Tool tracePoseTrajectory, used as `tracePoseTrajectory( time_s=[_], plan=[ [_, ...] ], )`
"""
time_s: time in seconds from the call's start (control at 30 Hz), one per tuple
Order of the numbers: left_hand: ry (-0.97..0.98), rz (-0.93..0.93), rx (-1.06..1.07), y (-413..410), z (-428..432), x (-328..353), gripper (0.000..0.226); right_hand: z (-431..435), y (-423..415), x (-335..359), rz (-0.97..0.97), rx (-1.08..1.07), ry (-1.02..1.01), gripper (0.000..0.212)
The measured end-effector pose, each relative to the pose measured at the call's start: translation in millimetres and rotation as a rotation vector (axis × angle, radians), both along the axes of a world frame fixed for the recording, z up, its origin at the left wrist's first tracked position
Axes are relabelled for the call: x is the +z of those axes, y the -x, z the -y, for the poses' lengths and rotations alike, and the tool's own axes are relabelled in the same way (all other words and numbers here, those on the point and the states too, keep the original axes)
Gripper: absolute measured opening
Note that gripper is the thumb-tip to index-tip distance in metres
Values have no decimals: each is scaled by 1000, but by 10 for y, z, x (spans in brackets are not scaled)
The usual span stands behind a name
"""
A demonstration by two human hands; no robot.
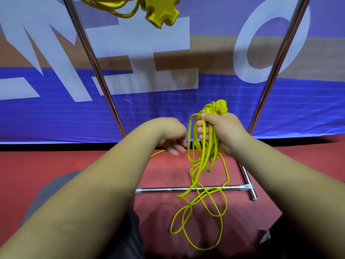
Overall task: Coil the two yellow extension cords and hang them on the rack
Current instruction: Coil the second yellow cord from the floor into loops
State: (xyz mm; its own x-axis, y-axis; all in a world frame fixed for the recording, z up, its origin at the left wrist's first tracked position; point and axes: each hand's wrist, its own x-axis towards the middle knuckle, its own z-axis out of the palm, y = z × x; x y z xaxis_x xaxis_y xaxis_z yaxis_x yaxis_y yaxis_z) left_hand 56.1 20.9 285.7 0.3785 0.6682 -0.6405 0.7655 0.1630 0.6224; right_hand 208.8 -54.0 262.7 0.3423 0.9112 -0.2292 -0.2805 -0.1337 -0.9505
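Observation:
My right hand (224, 133) is shut on a bundle of loops of a yellow extension cord (203, 146), with its plug end (220, 108) sticking up above my fist. The remainder of that cord trails down in loose tangled loops (203, 212) onto the red floor. My left hand (171, 139) hovers just left of the loops, fingers apart and pointing down, holding nothing; a strand runs behind it. A second yellow cord (119, 6) with a multi-outlet head (162, 14) hangs at the top of the view between the rack's posts.
The metal rack has slanted posts at left (93, 62) and right (278, 62), and a base bar with a T-foot (250, 187) on the red floor (46, 161). A blue banner with white letters (168, 109) stands behind. My grey trouser leg (56, 187) is at the lower left.

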Motion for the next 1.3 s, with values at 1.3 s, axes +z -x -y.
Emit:
tracePoseTrajectory(
  time_s=[1.3],
  plan=[
    [-550,177,-435,-118,331,-283,14,-107,-291,14,-237,-43,31,16]
  ],
)
